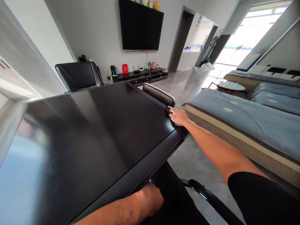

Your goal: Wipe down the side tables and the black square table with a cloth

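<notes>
a small dark-and-white item [169,111] is grasped by the right hand [181,117] at the right-hand corner of the table [105,125]; what it is cannot be told, since much of it is covered by the fingers. it appears to be held from above so that it can be pressed flat to the tabletop, and the arm is stretched nearly straight, presumably because that corner lies well out from the body. the left hand [152,199] is curled into a fist by the near table edge, above the lap; nothing is seen in it, and it seems to be rested there because only one hand is needed. beyond the corner, a silver-rimmed chair [159,95] is set close to the table, probably for a sitter on that side. farther off, a television [141,26] is mounted above a low cabinet [146,78], likely for viewing across the room.
</notes>
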